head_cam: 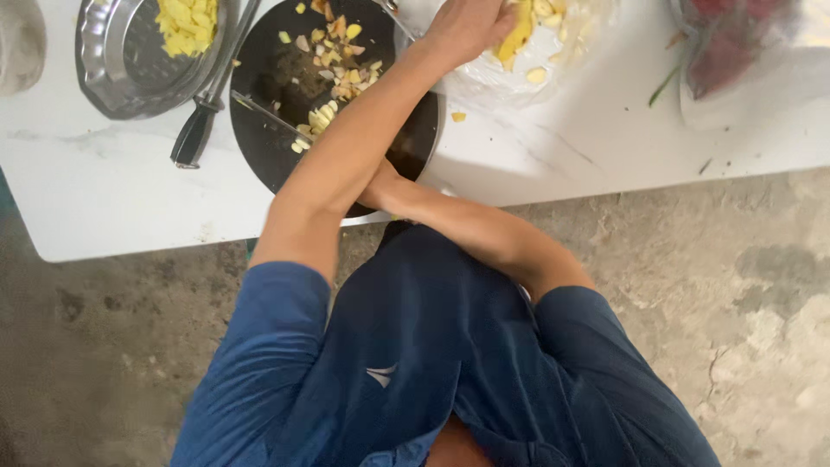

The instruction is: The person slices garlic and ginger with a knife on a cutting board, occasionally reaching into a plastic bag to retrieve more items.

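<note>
Home kitchen: white counter (130,190), dark pan (268,78), chopped food (333,60).

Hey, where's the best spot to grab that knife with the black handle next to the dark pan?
Probably by the black handle of the knife, coming from the table's near edge. The handle points toward the person and lies bare; the blade runs up between the metal bowl and pan.

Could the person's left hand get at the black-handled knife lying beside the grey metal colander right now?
Probably yes: the left hand is up at the yellow pieces on clear plastic, and the black-handled knife lies uncovered on the white table, left of the black round pan.
</note>
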